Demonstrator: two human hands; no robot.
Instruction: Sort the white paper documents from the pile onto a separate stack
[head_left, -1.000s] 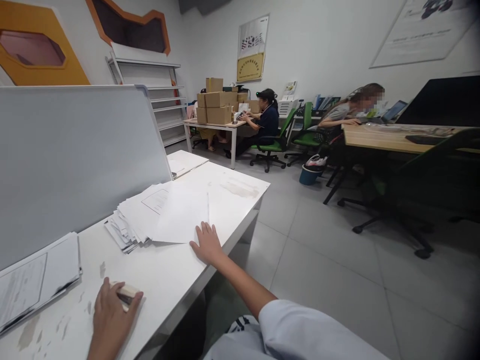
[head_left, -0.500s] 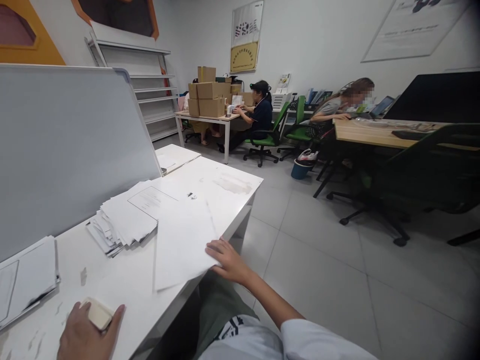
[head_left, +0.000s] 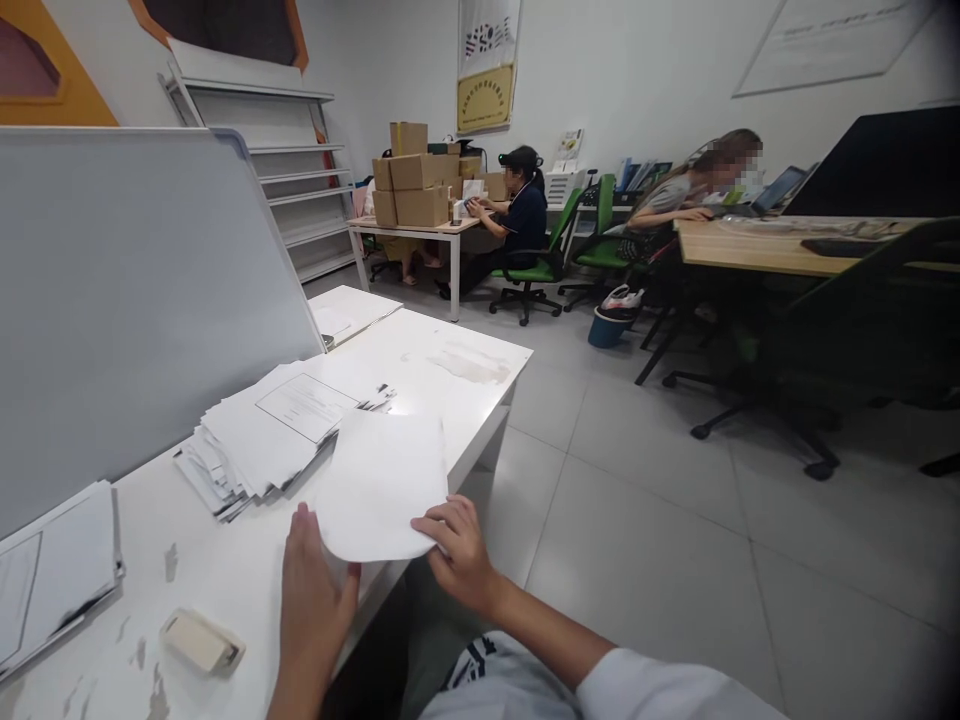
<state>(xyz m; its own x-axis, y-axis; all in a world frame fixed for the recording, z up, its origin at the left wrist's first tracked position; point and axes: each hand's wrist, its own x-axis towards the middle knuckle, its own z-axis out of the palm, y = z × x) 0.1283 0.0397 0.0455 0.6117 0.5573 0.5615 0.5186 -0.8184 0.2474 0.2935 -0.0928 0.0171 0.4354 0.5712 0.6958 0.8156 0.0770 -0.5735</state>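
Note:
A white sheet of paper (head_left: 386, 490) is raised at the near edge of the white table, its near edge curving. My right hand (head_left: 457, 550) pinches its near right corner between thumb and fingers. At the sheet's left edge is my left hand (head_left: 315, 595), fingers stretched out and thumb apart, not closed round anything; whether it touches the paper is hard to tell. A small cream stapler (head_left: 202, 640) lies on the table, left of my left hand. Beyond the sheet, a loose stack of printed papers (head_left: 262, 430) spreads out.
Another paper stack (head_left: 60, 570) lies at the far left. A grey-white board (head_left: 142, 300) stands along the table's left side. Two people sit at other desks, one near cardboard boxes (head_left: 420, 190). Green chairs (head_left: 529, 270) and a blue bucket (head_left: 607, 328) stand on the floor.
My left hand has let go of the stapler and moved right to the sheet. The sheet's near edge has lifted and curved in my right hand.

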